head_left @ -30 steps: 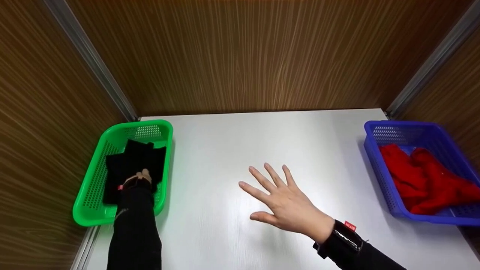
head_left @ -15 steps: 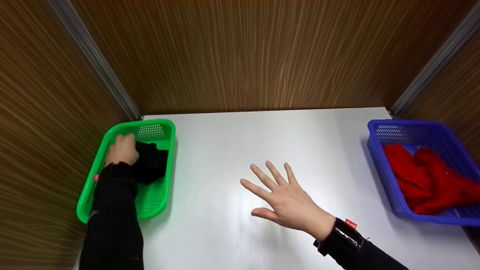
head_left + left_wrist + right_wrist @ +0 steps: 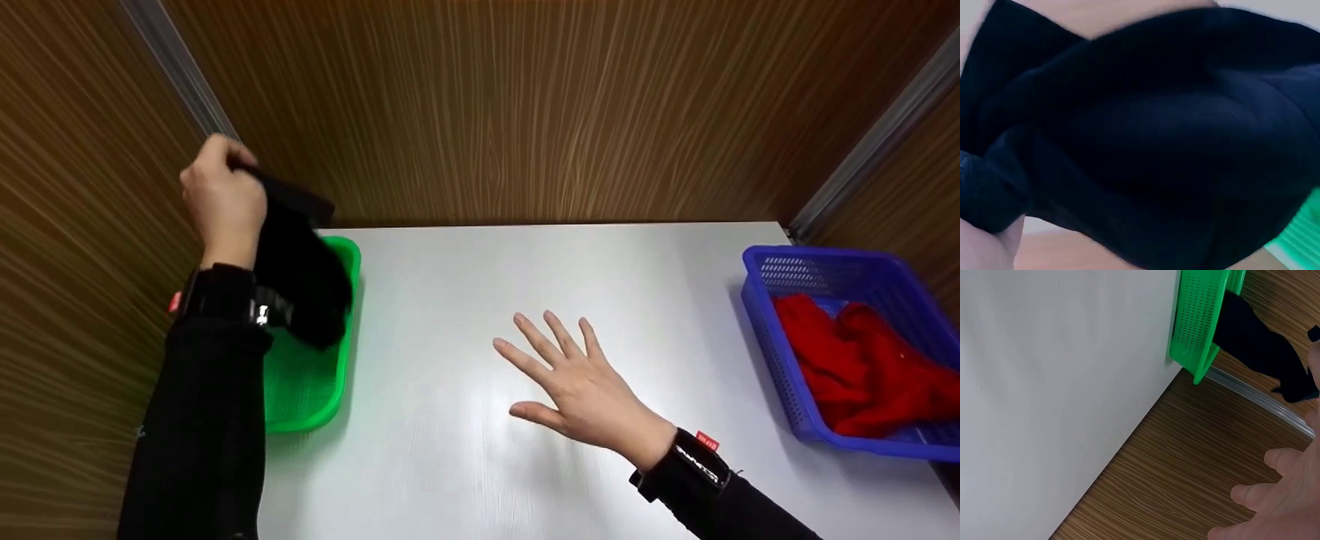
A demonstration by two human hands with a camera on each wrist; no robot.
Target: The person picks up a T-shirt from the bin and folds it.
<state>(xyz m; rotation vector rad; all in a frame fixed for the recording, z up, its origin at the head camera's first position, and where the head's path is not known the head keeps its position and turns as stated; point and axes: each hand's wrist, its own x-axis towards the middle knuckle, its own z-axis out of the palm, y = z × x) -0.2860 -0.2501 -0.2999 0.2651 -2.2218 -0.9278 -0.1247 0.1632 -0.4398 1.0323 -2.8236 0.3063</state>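
My left hand (image 3: 225, 199) grips a black cloth garment (image 3: 300, 277) by its upper end, raised over the green basket (image 3: 341, 382) at the left. The garment hangs from the hand and covers much of the basket; its exact kind does not show. Dark fabric (image 3: 1157, 140) fills most of the left wrist view, with a bit of the hand at the lower left. My right hand (image 3: 592, 394) is held over the middle of the white table with fingers spread, holding nothing. In the right wrist view the garment (image 3: 1264, 343) dangles beside the basket (image 3: 1199, 320).
A blue basket (image 3: 776, 360) with red cloth (image 3: 847, 367) in it stands at the right of the white table (image 3: 427, 300). Wood-grain panels (image 3: 480, 112) enclose the back and both sides, with metal strips (image 3: 877, 142) at the corners.
The left hand has moved from inside the green basket up and toward the back, lifting the black garment out with it. The right hand stays almost still.
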